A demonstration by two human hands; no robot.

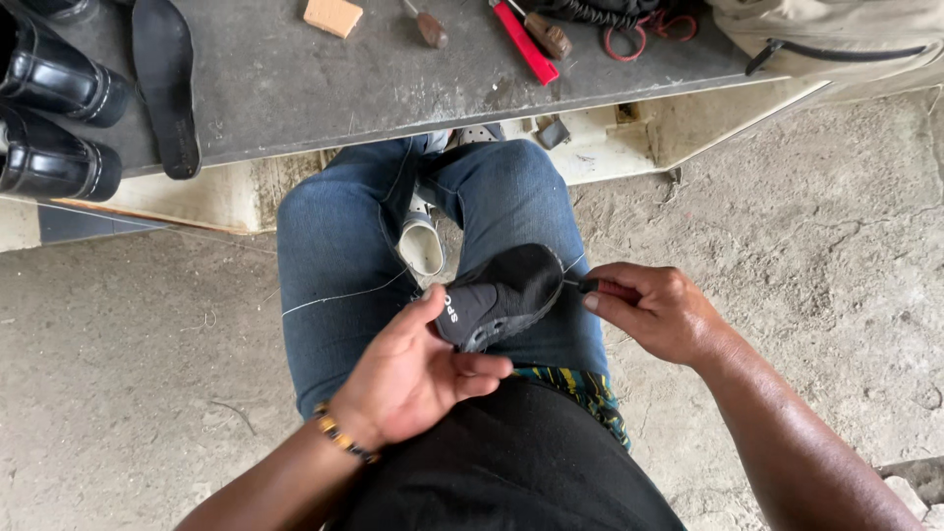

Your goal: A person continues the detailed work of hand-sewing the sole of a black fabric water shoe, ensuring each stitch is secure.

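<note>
Left hand (413, 374) grips black shoe (501, 293); right hand (654, 310) just beside it

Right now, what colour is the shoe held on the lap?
Black, with a grey patch near the heel; the shoe shows in the head view, held by the left hand.

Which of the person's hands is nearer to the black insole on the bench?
Left. The left hand lies below the insole, holding the black shoe; the right hand is farther right.
</note>
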